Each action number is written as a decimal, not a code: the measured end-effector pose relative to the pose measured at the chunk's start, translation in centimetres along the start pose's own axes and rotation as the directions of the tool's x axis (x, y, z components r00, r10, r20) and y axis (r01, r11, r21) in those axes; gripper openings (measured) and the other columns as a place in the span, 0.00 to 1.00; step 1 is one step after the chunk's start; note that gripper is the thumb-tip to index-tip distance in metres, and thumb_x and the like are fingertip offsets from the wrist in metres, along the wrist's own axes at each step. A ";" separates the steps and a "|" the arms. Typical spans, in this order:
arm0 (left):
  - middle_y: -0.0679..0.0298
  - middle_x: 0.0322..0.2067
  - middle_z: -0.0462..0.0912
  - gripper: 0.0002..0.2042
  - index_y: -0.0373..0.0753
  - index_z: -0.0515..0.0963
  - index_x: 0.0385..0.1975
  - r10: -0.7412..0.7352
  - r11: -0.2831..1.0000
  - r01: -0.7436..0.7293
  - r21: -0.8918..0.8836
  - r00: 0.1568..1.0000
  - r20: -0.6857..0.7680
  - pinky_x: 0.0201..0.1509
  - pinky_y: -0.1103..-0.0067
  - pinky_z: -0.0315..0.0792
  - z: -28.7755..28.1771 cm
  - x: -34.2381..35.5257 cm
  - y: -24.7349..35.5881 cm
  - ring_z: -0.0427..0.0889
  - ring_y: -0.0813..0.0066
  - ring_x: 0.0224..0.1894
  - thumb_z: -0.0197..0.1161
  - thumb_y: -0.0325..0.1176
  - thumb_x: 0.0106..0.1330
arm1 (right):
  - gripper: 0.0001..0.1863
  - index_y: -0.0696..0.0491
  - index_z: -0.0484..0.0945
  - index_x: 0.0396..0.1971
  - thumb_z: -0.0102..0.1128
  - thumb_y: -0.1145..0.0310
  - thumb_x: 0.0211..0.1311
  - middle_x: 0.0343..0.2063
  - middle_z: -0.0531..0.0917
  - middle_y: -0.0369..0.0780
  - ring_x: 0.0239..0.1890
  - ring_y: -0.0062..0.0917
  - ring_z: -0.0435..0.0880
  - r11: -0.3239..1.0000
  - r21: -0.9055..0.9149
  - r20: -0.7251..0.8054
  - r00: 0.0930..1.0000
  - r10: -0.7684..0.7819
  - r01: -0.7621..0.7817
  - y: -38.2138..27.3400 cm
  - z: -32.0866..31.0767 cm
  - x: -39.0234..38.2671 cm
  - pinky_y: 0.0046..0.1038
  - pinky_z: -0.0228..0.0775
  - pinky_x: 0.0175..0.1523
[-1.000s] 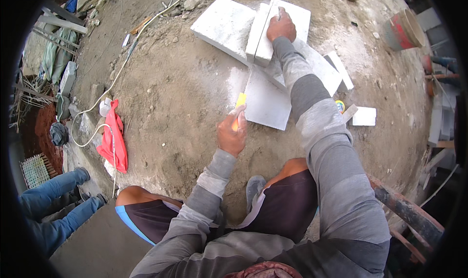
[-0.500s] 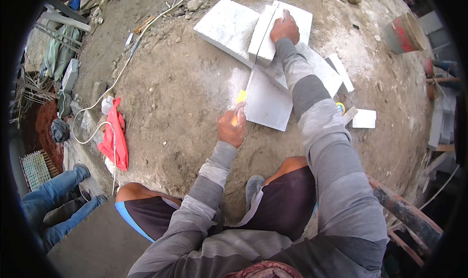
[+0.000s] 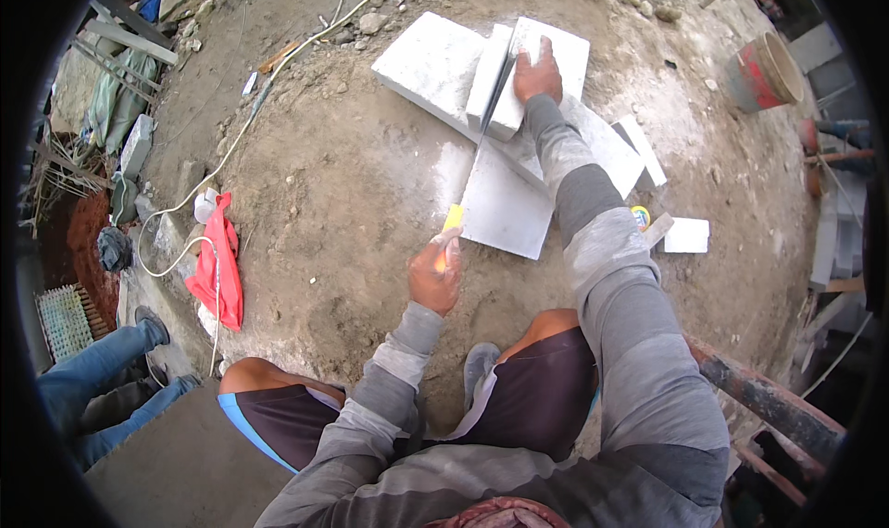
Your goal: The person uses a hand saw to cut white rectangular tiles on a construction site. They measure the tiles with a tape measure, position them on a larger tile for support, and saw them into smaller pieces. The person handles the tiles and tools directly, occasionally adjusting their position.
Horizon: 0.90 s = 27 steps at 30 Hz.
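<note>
My left hand [image 3: 433,276] is closed around the yellow handle of a handsaw [image 3: 453,217]. Its thin blade runs away from me into a dark gap in a white block. A narrow white slab [image 3: 488,72] stands left of that gap, and the thicker piece [image 3: 507,117] lies to its right. On top of the right side, my right hand [image 3: 539,76] presses and grips the block with its fingers. Beneath are more white blocks, including a flat one [image 3: 507,206] nearest me and a big one [image 3: 431,56] at the left. The blade's far end is hidden between the pieces.
A small white offcut [image 3: 686,235] lies right of my right forearm. Farther right stands a bucket [image 3: 761,74] with a red patch. A pale cable [image 3: 225,154] crosses the ground at left, over a red cloth [image 3: 220,267]. Another person's jeans-clad legs [image 3: 102,366] show at lower left.
The gap has widened, and the narrow slab now stands apart from the thicker piece. My left hand and the saw have come slightly back toward me. My right hand stays on the block.
</note>
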State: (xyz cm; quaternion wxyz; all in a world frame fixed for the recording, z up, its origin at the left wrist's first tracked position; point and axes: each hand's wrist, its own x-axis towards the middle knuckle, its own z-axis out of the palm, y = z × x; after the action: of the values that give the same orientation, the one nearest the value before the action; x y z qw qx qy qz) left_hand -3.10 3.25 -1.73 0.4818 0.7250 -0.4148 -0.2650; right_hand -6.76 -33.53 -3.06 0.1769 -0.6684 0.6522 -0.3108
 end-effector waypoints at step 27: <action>0.51 0.48 0.84 0.14 0.28 0.79 0.49 -0.143 0.968 0.107 -0.227 0.978 -0.149 0.56 0.70 0.75 -1.1 1.9 -4.8 0.83 0.62 0.50 0.56 0.27 0.68 | 0.39 0.62 0.71 0.57 0.54 0.39 0.66 0.42 0.83 0.43 0.40 0.29 0.84 0.424 0.759 0.425 0.869 0.252 -0.494 18.6 -13.8 -0.2 0.32 0.80 0.45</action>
State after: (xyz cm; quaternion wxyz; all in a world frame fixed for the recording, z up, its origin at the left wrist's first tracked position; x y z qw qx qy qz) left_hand 0.35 3.06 -5.65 0.5732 0.7120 -0.2954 -0.2780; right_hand -29.88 -32.61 -4.77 0.6242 -0.3645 0.5201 -0.4550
